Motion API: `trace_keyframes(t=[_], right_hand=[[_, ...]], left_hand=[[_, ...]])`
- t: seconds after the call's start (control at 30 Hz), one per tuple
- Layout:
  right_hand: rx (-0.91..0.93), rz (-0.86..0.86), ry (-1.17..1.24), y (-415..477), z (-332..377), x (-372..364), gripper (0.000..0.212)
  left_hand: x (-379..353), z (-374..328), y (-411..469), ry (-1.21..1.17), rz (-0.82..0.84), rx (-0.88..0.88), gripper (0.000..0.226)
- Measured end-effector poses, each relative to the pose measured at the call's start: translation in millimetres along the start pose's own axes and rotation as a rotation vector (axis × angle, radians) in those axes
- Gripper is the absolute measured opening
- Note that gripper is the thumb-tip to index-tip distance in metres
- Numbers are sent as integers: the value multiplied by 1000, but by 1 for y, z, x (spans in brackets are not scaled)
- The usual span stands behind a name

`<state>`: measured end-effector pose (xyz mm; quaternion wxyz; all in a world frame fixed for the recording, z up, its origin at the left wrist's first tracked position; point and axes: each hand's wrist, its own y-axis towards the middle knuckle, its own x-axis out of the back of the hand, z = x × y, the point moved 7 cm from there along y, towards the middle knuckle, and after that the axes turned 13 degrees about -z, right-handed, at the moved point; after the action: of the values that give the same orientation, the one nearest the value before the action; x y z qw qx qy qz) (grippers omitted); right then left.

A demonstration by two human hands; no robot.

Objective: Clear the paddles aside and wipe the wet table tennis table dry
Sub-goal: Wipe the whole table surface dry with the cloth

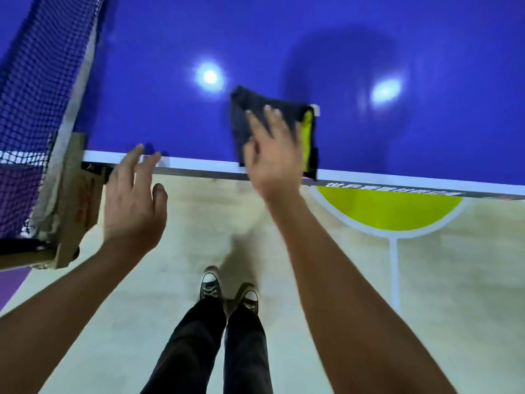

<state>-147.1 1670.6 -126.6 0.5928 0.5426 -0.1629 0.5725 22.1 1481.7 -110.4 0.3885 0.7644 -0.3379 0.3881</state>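
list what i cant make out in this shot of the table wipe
- Paddles: none in the head view; the table runs past the top and right edges.
- Wetness: only lamp glare and a shadow show on the blue top.
- Cloth: the right hand covers its near part.
- Left hand: blurred; contact with the table edge unclear.
- Edge lettering: too small and blurred.
- Net: cut off at the left.

Glossy blue table (284, 38); soft grey-yellow cloth (255, 109).

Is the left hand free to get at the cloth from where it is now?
Probably yes. The left hand is open at the table edge, with bare surface between it and the cloth; the right hand already covers it.
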Motion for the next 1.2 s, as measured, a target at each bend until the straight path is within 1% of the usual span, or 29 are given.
trace_keyframes(t=[0.1,0.17,0.23,0.3,0.37,0.43,0.57,0.63,0.7,0.77,0.83,0.9,0.93,1.0,1.1,1.2], right_hand=[[-224,-10,-160,4,-131,56,53],[-397,21,-247,4,-198,87,58],[-537,35,-301,6,-230,100,61],[-615,7,-338,10,-227,97,60],[-566,-6,-336,20,-191,74,57],[-404,30,-291,32,-125,34,56],[-62,65,-146,49,53,-46,56],[101,148,-96,47,142,-82,56],[270,250,-64,38,214,-110,56],[382,316,-44,39,254,-126,55],[430,345,-55,44,262,-130,53],[440,360,-57,49,249,-129,52],[409,348,-52,53,234,-128,51],[253,280,-18,71,188,-117,51],[13,199,-11,98,86,-87,51],[-192,139,-114,111,-35,-40,51]], left_hand=[[-11,-14,-10,7,34,-36,50],[-10,-11,-12,25,25,-19,50],[-6,-3,-8,40,-6,-9,52],[0,13,-2,17,-47,35,51],[7,38,3,-23,-82,122,52],[11,55,6,-46,-66,175,54],[12,64,3,-85,2,143,54],[16,67,5,-117,-14,106,56],[16,70,7,-147,-2,96,58],[15,70,8,-149,40,114,62],[16,67,8,-122,56,86,62],[20,64,8,-95,33,63,56],[20,61,10,-72,13,57,52],[19,49,16,-21,-9,46,47],[0,15,25,13,37,-16,48],[-28,-29,39,-26,95,-88,49]])
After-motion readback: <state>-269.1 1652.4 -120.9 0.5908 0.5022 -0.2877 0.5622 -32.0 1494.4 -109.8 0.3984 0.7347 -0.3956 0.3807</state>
